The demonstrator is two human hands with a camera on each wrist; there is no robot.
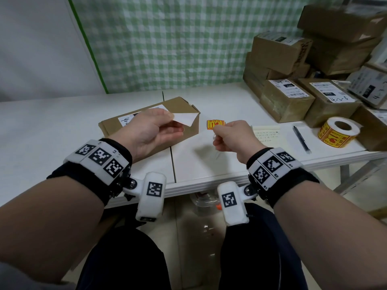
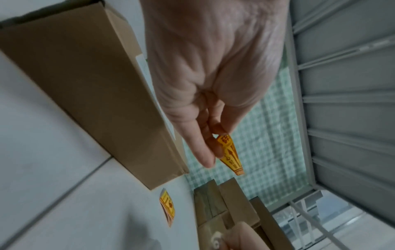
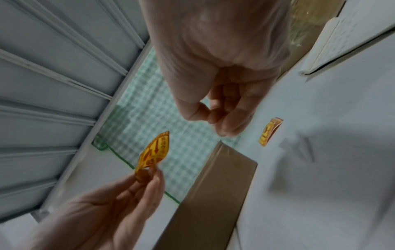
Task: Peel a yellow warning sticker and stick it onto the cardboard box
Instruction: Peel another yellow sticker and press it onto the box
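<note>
My left hand (image 1: 176, 123) pinches a peeled yellow warning sticker (image 2: 229, 154) between thumb and fingers, just above the near right part of the cardboard box (image 1: 146, 122). In the head view the sticker (image 1: 184, 119) shows its white back; the right wrist view shows its printed face (image 3: 152, 153). My right hand (image 1: 216, 136) hovers over the table right of the box, fingers curled, pinching a pale translucent scrap that looks like backing paper. A second yellow sticker (image 1: 215, 124) lies on the table beyond that hand.
A roll of yellow stickers (image 1: 338, 131) stands at the right, with a pen (image 1: 301, 139) and a written sheet (image 1: 268, 135) beside it. Several labelled cardboard boxes (image 1: 293, 80) are stacked at the back right. The white table's front edge (image 1: 209, 183) runs below my wrists.
</note>
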